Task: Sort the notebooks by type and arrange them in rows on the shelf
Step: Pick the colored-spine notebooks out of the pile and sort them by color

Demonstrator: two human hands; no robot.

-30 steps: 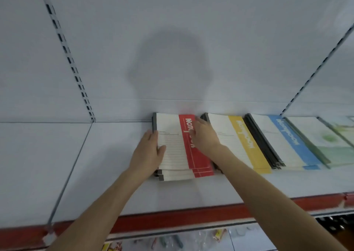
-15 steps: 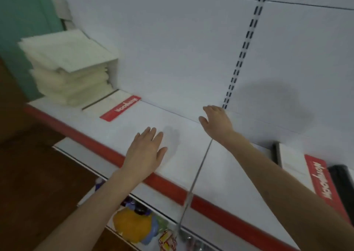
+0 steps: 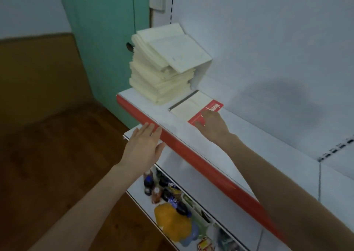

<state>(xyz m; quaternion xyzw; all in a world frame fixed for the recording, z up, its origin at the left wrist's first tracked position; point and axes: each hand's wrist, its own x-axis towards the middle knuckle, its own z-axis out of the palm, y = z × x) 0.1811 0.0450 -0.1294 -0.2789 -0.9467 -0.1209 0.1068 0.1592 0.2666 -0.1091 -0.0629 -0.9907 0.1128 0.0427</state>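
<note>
1. Head view: red-and-white paper notebook (image 3: pixel 197 108) lies flat on white metal shelf (image 3: pixel 239 135), beside a cream notebook stack (image 3: pixel 159 72)
2. Our right hand (image 3: pixel 212 126) rests on its red band, grip impossible to tell; our left hand (image 3: pixel 142 145) hovers released
3. We judge this the pickup step; next, pinch its near edge

shelf (image 3: pixel 220 151): white, red-edged; cream notebook stack (image 3: pixel 159 74); red-banded notebook (image 3: pixel 193 107) beside it

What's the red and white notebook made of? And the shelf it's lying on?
The red-and-white notebook looks like paper with a smooth card cover: thin, flat, printed. The shelf seems painted metal: plain white with an even sheen. Its red edge strip looks glossy, probably plastic.
</note>
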